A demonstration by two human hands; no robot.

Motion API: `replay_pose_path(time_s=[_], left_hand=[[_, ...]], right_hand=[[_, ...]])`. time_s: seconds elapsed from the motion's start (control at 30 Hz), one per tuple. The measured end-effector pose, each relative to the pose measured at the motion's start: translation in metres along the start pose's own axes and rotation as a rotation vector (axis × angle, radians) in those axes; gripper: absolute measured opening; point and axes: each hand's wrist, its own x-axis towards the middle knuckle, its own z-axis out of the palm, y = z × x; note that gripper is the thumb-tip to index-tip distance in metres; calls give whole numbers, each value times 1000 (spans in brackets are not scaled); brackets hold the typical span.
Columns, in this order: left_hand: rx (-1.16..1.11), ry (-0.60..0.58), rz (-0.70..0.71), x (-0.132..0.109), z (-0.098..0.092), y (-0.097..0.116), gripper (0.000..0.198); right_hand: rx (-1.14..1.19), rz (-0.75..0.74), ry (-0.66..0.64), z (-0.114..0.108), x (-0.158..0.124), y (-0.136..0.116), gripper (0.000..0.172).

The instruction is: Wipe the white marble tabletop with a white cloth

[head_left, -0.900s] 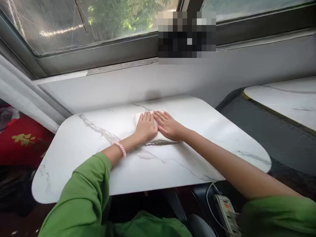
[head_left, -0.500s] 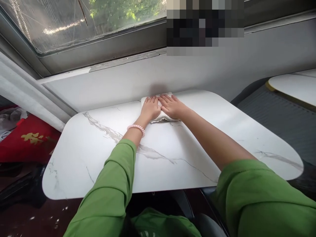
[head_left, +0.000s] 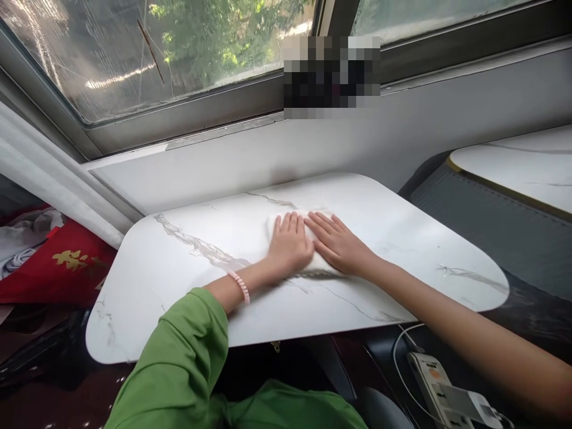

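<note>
A folded white cloth (head_left: 322, 267) lies on the white marble-patterned table (head_left: 147, 298), right of the brown-grey vein. My left hand (head_left: 290, 243) presses flat on the cloth's left part, fingers stretched forward, slightly blurred. Beside it, my right hand (head_left: 342, 243) rests flat on the cloth's right part with its fingers spread. The two thumbs nearly meet over the cloth. Both palms hide much of it. A pink coiled band (head_left: 239, 287) circles my left wrist, below a green sleeve.
Behind the table runs a white wall (head_left: 201, 173) under a window (head_left: 179, 53). A red bag (head_left: 58, 262) sits at the left. A power strip (head_left: 440, 381) with a white cable lies below the front edge at right. Another white tabletop (head_left: 527, 161) stands at far right.
Both hands and the cloth have moved from the table's back edge toward me and slightly right. The view has shifted, and the power strip now shows.
</note>
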Motion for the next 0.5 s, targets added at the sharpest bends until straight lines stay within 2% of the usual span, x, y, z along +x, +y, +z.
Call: replay_pose_path(time_s=[0.13, 0.27, 0.37, 0.5], left_hand=[[-5, -40, 74, -35, -11, 51, 60], [-35, -81, 134, -58, -20, 86, 62], [-55, -91, 162, -66, -22, 98, 62], [-53, -102, 187, -67, -24, 100, 61]], right_hand=[[8, -51, 29, -18, -61, -4, 59], [18, -20, 23, -35, -110, -11, 60], [19, 30, -26, -41, -131, -14, 60], [12, 99, -57, -40, -136, -12, 61]])
